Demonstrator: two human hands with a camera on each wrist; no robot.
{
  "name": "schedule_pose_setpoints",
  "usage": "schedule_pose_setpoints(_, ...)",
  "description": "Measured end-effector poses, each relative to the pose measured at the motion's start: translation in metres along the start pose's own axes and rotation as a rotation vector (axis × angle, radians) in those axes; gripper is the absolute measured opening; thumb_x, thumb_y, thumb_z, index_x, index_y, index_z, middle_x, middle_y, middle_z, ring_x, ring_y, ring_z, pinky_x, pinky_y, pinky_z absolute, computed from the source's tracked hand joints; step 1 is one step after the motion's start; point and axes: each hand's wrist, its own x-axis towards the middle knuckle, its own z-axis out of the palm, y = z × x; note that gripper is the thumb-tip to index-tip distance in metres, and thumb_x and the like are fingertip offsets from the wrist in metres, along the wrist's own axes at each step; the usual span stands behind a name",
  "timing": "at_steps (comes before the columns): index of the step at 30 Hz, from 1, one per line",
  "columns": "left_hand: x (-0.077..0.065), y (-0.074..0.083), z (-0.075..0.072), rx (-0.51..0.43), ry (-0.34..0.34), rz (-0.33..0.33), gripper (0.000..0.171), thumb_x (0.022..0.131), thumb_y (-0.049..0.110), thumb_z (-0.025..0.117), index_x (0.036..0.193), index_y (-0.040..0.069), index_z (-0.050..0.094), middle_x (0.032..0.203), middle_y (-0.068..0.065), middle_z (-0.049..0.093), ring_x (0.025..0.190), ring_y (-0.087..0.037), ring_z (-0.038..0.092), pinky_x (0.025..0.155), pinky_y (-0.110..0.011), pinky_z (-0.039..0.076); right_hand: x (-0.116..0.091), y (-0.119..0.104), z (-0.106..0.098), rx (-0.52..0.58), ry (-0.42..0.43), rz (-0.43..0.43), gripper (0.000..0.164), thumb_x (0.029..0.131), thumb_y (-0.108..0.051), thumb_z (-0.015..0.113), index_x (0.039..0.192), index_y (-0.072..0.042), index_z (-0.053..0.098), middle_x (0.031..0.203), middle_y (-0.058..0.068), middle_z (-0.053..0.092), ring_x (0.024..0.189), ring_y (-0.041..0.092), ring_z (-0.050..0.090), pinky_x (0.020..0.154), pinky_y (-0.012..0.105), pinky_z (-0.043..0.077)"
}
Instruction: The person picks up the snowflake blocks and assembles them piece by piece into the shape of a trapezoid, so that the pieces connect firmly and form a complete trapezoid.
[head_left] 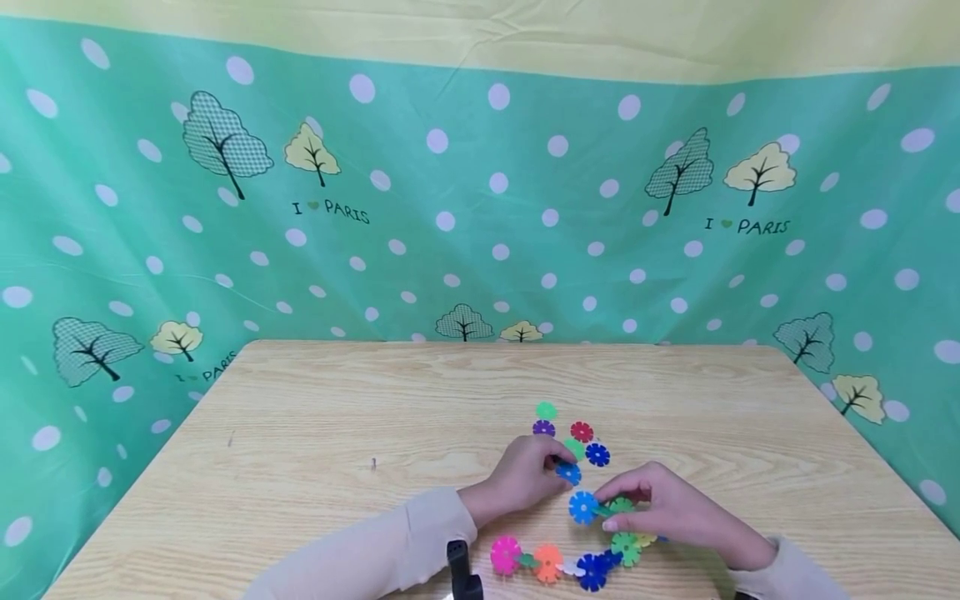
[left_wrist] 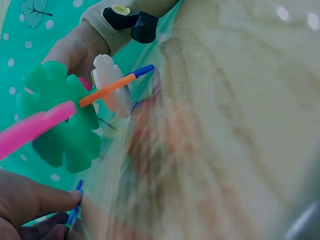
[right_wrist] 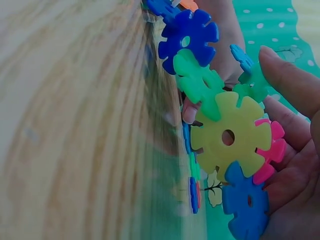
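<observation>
My left hand (head_left: 528,475) pinches a light blue notched plastic disc (head_left: 568,473) between thumb and fingers; the left wrist view shows that disc (left_wrist: 75,207) edge-on at the fingertips. Close by on the right, my right hand (head_left: 660,508) grips a chain of interlocked discs by a green disc (head_left: 621,506) near its end. A light blue disc (head_left: 583,507) forms that end and faces the left hand. The chain curves below through a yellow disc (right_wrist: 227,135), a dark blue disc (head_left: 592,572) and an orange disc (head_left: 548,563) to a pink disc (head_left: 506,555).
Loose discs lie beyond the left hand on the wooden table (head_left: 337,433): light green (head_left: 546,410), purple (head_left: 543,428), red (head_left: 581,432) and dark blue (head_left: 597,454). Another green disc (head_left: 574,450) is partly behind the left fingers. A dotted green curtain (head_left: 465,275) hangs behind the table.
</observation>
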Motion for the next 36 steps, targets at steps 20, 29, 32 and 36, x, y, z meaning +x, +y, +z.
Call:
schedule_pose_setpoints(20, 0.007, -0.023, -0.021, -0.114, -0.022, -0.134, 0.017, 0.076, 0.007, 0.077, 0.092, 0.013, 0.074, 0.082, 0.011, 0.064, 0.071, -0.004, 0.053, 0.063, -0.018, 0.047, 0.002, -0.005, 0.005, -0.022, 0.088, 0.032, 0.024, 0.089, -0.017, 0.065, 0.108, -0.003, 0.069, 0.103, 0.004, 0.07, 0.084, 0.006, 0.062, 0.07, 0.023, 0.052)
schedule_pose_setpoints(29, -0.004, -0.028, -0.037, -0.242, -0.017, -0.146, 0.011, 0.079, 0.009, 0.074, 0.089, 0.013, 0.075, 0.077, 0.008, 0.065, 0.068, -0.007, 0.055, 0.059, -0.02, 0.049, 0.004, -0.009, 0.009, -0.068, 0.147, 0.048, 0.023, 0.088, -0.021, 0.067, 0.105, -0.006, 0.07, 0.099, 0.002, 0.071, 0.078, 0.006, 0.059, 0.065, 0.023, 0.051)
schedule_pose_setpoints(32, -0.01, -0.023, -0.043, -0.289, -0.024, -0.141, 0.012, 0.079, 0.007, 0.073, 0.091, 0.011, 0.074, 0.077, 0.006, 0.066, 0.069, -0.008, 0.058, 0.059, -0.02, 0.05, 0.005, -0.01, 0.01, -0.086, 0.16, 0.038, 0.023, 0.087, -0.022, 0.068, 0.105, -0.007, 0.07, 0.1, 0.002, 0.071, 0.079, 0.005, 0.059, 0.065, 0.023, 0.051)
schedule_pose_setpoints(36, -0.021, -0.013, -0.046, -0.347, -0.037, -0.13, 0.014, 0.079, 0.008, 0.074, 0.093, 0.01, 0.074, 0.079, 0.003, 0.068, 0.07, -0.009, 0.06, 0.06, -0.02, 0.051, 0.006, -0.009, 0.012, -0.119, 0.18, 0.026, 0.024, 0.087, -0.023, 0.069, 0.105, -0.008, 0.071, 0.1, 0.001, 0.071, 0.081, 0.003, 0.059, 0.065, 0.022, 0.051)
